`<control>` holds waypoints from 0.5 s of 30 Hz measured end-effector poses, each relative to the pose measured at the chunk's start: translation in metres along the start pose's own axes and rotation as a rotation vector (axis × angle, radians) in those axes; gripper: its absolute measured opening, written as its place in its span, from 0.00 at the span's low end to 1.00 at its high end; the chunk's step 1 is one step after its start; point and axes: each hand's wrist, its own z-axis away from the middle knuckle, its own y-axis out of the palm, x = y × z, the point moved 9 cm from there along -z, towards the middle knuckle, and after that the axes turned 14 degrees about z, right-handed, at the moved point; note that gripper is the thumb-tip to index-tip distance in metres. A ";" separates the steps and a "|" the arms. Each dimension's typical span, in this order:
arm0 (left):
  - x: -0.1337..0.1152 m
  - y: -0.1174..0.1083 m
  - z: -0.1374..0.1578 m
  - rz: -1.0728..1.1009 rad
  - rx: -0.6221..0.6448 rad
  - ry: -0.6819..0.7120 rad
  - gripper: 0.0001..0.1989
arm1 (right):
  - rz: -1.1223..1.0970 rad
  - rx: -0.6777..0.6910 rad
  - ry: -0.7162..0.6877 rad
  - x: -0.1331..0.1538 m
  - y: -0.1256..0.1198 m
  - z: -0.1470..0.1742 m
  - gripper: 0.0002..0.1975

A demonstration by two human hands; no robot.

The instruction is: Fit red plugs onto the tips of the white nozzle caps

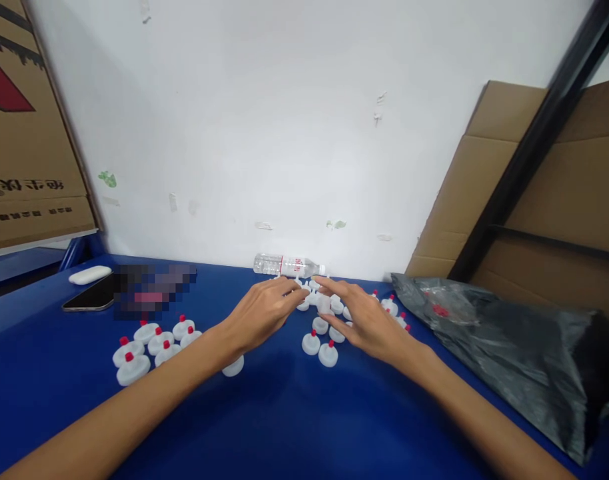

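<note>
My right hand (364, 319) has its thumb and fingers curved around a small white round plastic cap (324, 305), with a spout that I cannot make out. Beside it, my left hand (269, 305) reaches in with fingers and thumb apart, and nothing shows between them. Both hands are over a cluster of white round caps (303, 305), partly hidden by the fingers. White caps with red tips (328, 354) stand just in front of the right hand. Below my left wrist lies another white cap (233, 367), partly covered by the arm.
More red-tipped caps (133, 369) are grouped at the left. A clear bottle (284, 265) lies by the wall. A phone (89, 293) and a white oval case (90, 275) are at far left. A dark plastic bag (514, 353) covers the table's right side; cardboard (477, 180) leans behind.
</note>
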 end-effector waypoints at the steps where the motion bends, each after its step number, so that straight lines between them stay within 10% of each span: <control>1: -0.002 0.000 -0.001 -0.001 0.004 0.014 0.14 | -0.007 -0.007 -0.009 0.001 -0.001 0.000 0.35; 15: -0.001 0.006 0.001 -0.002 -0.022 -0.012 0.14 | -0.065 -0.221 -0.055 0.009 -0.016 0.004 0.23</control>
